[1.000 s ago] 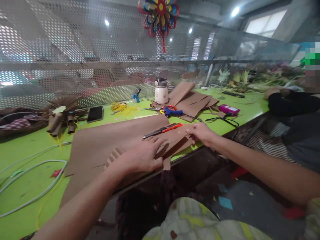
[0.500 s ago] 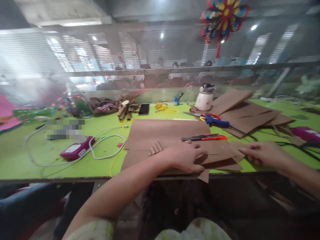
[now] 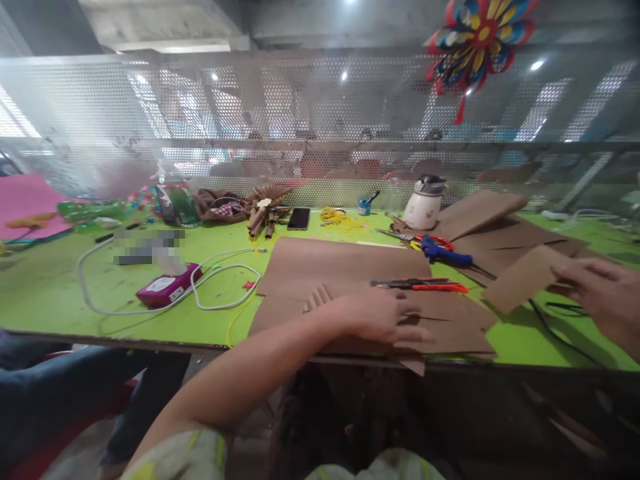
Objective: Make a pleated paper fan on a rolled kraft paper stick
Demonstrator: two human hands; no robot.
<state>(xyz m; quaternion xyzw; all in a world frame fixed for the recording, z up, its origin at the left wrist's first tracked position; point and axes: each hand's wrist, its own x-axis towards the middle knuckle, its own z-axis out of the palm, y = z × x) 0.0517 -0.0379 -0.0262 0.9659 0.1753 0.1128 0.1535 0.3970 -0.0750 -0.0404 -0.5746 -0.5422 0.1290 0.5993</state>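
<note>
My right hand (image 3: 595, 293) grips a small brown paper piece (image 3: 523, 279) by its right end, held above the table at the right. Brown paper sheets (image 3: 345, 263) lie in front of me, and my left hand (image 3: 383, 317) rests on them with its fingers spread. Just beyond that hand, a cutter with red-orange handles (image 3: 423, 285) lies across the sheets. A small pleated strip of brown paper (image 3: 319, 298) sits left of my wrist. Farther back are scissors with red and yellow handles (image 3: 425, 241) and a blue-handled tool with a black cord (image 3: 445, 253).
A stack of brown paper (image 3: 480, 213) lies back right beside a white jug (image 3: 424, 203). A phone (image 3: 299, 219), yellow string (image 3: 334, 217) and a blue jar (image 3: 365, 207) stand at the back. On the left, a purple power strip (image 3: 167, 288) has a looping white cable (image 3: 223, 308).
My right hand has moved right and up, carrying the small paper piece off the sheets. My left hand stays on the sheets. The whole view has shifted slightly.
</note>
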